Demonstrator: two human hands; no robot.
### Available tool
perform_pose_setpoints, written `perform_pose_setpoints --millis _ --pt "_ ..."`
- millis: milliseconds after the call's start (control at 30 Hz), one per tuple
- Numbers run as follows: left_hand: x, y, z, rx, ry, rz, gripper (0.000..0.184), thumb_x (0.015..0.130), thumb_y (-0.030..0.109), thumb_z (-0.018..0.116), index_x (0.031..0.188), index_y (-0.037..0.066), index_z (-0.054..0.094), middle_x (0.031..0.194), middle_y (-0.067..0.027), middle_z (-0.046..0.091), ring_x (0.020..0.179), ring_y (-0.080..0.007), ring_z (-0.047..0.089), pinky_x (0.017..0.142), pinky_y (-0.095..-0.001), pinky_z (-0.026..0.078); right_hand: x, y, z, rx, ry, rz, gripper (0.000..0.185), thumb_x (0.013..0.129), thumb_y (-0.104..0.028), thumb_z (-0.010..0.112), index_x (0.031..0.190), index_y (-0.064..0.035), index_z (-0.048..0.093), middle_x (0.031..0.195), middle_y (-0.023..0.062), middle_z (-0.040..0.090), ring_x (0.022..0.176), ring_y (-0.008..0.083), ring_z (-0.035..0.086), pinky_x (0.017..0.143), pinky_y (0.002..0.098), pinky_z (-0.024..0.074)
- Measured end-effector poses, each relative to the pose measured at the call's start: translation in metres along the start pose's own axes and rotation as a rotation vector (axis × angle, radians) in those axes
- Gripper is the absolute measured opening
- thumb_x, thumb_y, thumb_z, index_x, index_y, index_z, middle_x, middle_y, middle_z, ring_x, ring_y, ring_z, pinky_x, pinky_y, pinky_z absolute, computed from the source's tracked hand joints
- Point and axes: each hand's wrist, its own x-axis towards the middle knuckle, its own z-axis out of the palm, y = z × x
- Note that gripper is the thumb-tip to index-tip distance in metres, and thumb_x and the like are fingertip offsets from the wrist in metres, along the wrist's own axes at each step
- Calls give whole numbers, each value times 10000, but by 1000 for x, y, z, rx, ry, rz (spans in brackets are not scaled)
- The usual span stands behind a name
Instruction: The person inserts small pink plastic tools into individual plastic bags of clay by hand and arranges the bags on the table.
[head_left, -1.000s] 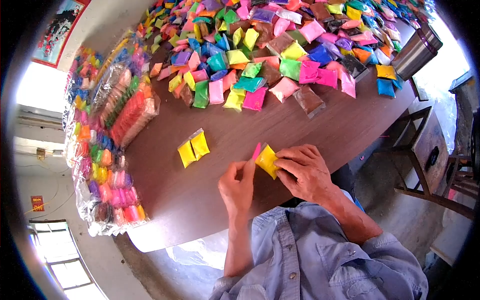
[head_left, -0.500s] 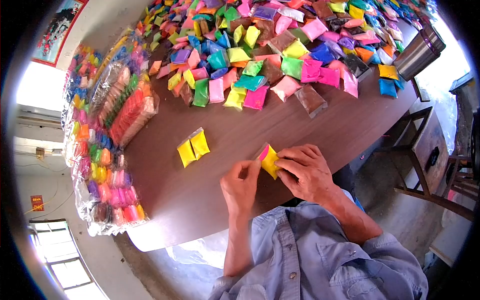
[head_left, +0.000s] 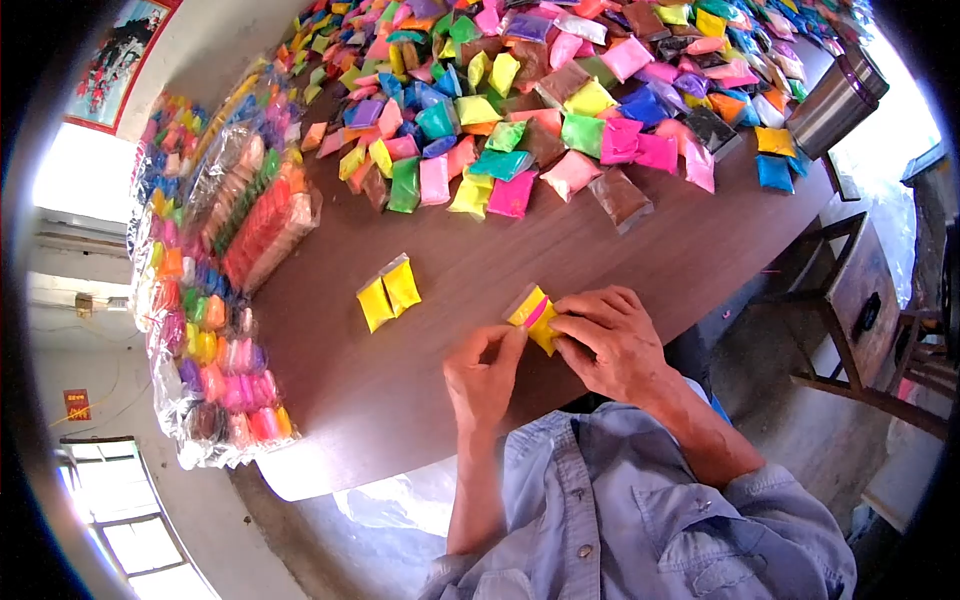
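A small yellow packet [head_left: 543, 335] with a bright pink strip across it and a clear upper edge is between my hands, just above or on the table's near side. My right hand [head_left: 615, 340] grips its right side with thumb and fingers. My left hand [head_left: 482, 375] is closed in a pinch at the packet's lower left edge; its fingertips hide exactly what they hold. To the left, two joined yellow packets [head_left: 389, 293] lie flat on the brown table [head_left: 430, 400], apart from both hands.
A big heap of colourful packets [head_left: 510, 165] covers the table's far side. Bagged rows of coloured packets [head_left: 225, 370] line the left edge. A steel flask [head_left: 838, 103] stands at the far right, and a wooden stool [head_left: 845, 300] is beyond the right edge.
The pink strip, at the packet's upper left edge before, now crosses it with yellow on both sides. My left hand has shifted slightly right; my right hand keeps its grip.
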Motion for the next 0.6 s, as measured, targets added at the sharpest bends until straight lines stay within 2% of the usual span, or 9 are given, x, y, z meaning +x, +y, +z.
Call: perform_pose_setpoints --millis 167,233,333,567,600 --pt "3 1 3 -8 -15 -28 192 898 170 802 953 -10 764 786 -96 749 727 -128 684 690 -310 550 1 1 0 -5 6 -2 245 824 -112 781 1056 -105 705 1160 53 672 1086 261 651 1004 440 456" --pt "5 2 2 78 -19 -70 207 906 185 797 955 -13 762 765 -105 741 708 -132 681 683 -306 545 1 0 0 1 3 -3 244 827 -114 781 1058 -106 705 1160 53 672 1088 261 651 1008 441 455" --pt "8 5 3 17 7 -127 217 914 195 790 942 -17 756 750 -110 734 686 -129 671 668 -302 535 2 -1 -1 0 -9 4 240 828 -115 783 1054 -106 704 1148 51 673 1082 262 654 1008 441 457" --pt "10 5 5 87 95 -49 204 919 177 778 916 -24 747 759 -100 741 695 -120 659 654 -300 524 -1 1 3 -1 24 -8 253 822 -107 787 1061 -108 704 1139 48 677 1078 263 658 1001 441 463" --pt "10 5 4 32 80 -118 198 919 173 779 923 -23 748 769 -98 744 705 -123 664 663 -302 528 -1 1 2 -2 27 -10 255 822 -107 786 1064 -108 704 1143 47 677 1079 262 658 1002 440 463"
